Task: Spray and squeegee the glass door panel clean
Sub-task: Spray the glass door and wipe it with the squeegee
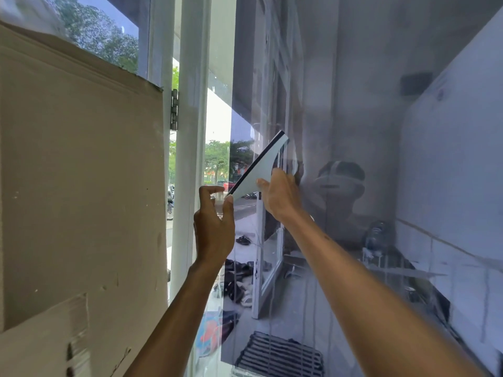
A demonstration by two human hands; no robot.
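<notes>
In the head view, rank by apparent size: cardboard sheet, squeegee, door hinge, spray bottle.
1. Brown cardboard sheet
2. Pale grey squeegee with black rubber edge
3. Grey metal door hinge and small clear spray bottle: unsure; left hand hides most of the bottle.

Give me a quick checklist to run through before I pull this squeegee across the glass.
1. Grip of right hand on squeegee: ok.
2. Hold of left hand on spray bottle: ok.
3. Contact of rubber blade with glass panel: cannot tell.
4. Glass wet under the blade: cannot tell.
5. Left hand clear of the squeegee's lower end: not ok, its thumb sits right at that corner.
</notes>
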